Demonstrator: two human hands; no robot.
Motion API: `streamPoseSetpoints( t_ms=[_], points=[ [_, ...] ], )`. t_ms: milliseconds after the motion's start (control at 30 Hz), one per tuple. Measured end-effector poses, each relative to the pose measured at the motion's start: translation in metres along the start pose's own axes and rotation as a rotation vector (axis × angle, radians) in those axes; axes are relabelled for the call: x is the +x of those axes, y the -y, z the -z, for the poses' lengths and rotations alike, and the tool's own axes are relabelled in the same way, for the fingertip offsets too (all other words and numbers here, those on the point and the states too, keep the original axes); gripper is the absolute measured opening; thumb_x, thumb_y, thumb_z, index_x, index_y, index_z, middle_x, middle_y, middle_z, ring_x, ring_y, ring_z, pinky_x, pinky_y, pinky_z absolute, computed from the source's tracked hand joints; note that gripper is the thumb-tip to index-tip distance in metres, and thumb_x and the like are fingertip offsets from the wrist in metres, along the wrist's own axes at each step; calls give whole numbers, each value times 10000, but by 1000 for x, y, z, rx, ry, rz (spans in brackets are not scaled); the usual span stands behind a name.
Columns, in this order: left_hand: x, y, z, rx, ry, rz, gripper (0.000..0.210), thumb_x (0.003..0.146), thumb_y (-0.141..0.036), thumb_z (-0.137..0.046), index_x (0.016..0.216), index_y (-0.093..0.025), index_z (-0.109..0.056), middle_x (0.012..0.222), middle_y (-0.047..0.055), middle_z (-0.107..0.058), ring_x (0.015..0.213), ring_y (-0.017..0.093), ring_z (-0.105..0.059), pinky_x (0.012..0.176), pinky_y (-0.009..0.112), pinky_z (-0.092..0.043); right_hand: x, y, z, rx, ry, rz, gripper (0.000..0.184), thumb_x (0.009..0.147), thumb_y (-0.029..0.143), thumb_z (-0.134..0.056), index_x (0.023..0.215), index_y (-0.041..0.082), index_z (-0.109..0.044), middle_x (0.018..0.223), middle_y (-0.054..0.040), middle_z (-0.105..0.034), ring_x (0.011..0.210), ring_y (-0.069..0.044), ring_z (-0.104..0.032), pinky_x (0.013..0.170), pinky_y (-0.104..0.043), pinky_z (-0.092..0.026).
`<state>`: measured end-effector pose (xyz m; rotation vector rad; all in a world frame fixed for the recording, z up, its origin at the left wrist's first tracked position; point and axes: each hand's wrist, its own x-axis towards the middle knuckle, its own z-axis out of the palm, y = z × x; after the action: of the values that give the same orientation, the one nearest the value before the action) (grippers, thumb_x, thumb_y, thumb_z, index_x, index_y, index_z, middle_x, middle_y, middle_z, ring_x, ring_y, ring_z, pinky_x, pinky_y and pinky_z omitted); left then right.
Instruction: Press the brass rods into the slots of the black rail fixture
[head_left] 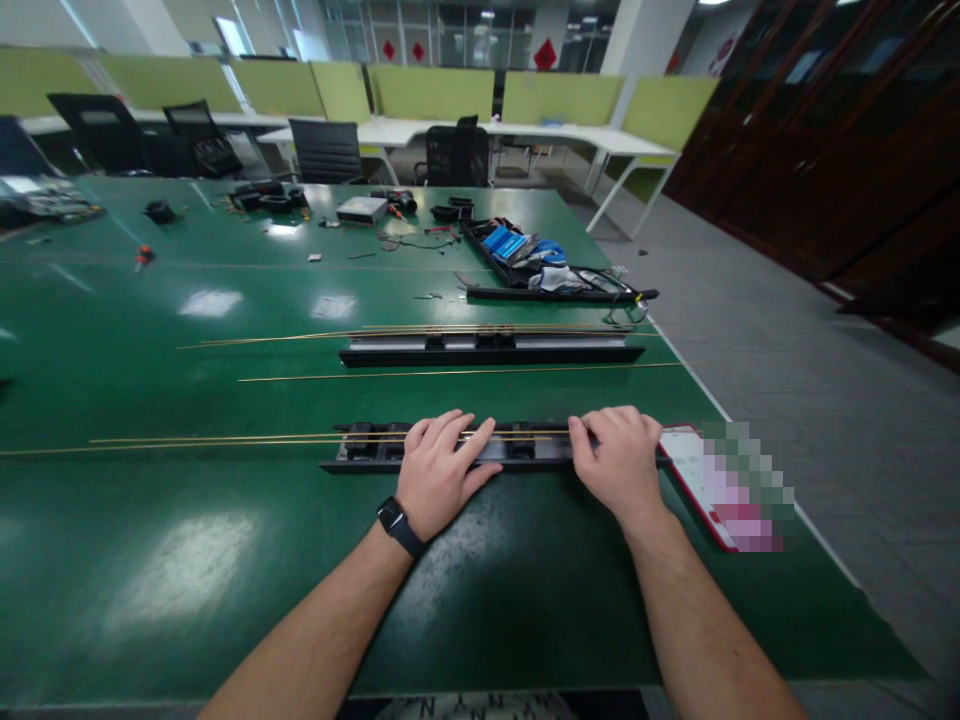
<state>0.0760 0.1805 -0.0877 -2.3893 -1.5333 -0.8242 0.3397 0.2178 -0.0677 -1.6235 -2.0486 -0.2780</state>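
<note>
In front of me a long black metal rail [551,452] with a silver-grey channel lies across the green table. Black blocks [520,442] sit in its channel. Thin brass-coloured rods [247,440] run along the rail and stick out far to the left. My left hand [442,470], with a dark watch [400,525] on its wrist, lies over the middle of the rail, fingers spread and thumb out. Around the rail's right part my right hand [619,460] is closed, its fingers curled over the far side. Whether a rod is also under its fingertips is hidden.
A second black rail [491,355] with rods lies parallel beyond, and a single rod [450,374] lies between. A red-edged flat item [694,475], partly blurred, is right of my right hand. Farther back are a black tray [487,255] with blue items, cables and small parts.
</note>
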Motion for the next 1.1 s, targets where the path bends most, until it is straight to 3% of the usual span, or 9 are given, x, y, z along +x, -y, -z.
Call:
streamPoseSetpoints(
  t_ms=[233, 567, 767, 1100],
  points=[
    [0, 0, 0, -2, 3, -4, 494, 966, -532, -628, 1400, -295, -623, 1335, 96, -702, 1293, 293, -605, 1056, 480, -374, 0, 3, -1, 68, -36, 3, 265, 984, 384, -570, 796, 218, -658, 836, -38, -707, 928, -230, -557, 907, -421, -283],
    [0, 0, 0, -1, 2, 2, 516, 955, -534, -645, 1402, -277, -621, 1338, 99, -701, 1295, 291, -604, 1056, 473, -376, 1, -1, 0, 22, -11, -8, 347, 1003, 370, -521, 697, 216, -578, 752, -41, -664, 891, -229, -533, 870, -409, -269],
    [0, 0, 0, -2, 2, 1, 508, 967, -538, -625, 1405, -281, -617, 1340, 101, -700, 1299, 294, -603, 1059, 478, -369, 0, 2, -2, 71, -23, 29, 308, 1008, 404, -540, 779, 223, -639, 828, -35, -703, 925, -225, -546, 905, -412, -264],
    [1, 0, 1, -1, 2, 4, 488, 962, -531, -635, 1390, -296, -630, 1344, 100, -697, 1300, 296, -600, 1060, 483, -373, 1, -1, -1, 28, -9, 8, 345, 1003, 381, -521, 706, 216, -581, 768, -42, -672, 895, -228, -527, 877, -409, -264]
  ],
)
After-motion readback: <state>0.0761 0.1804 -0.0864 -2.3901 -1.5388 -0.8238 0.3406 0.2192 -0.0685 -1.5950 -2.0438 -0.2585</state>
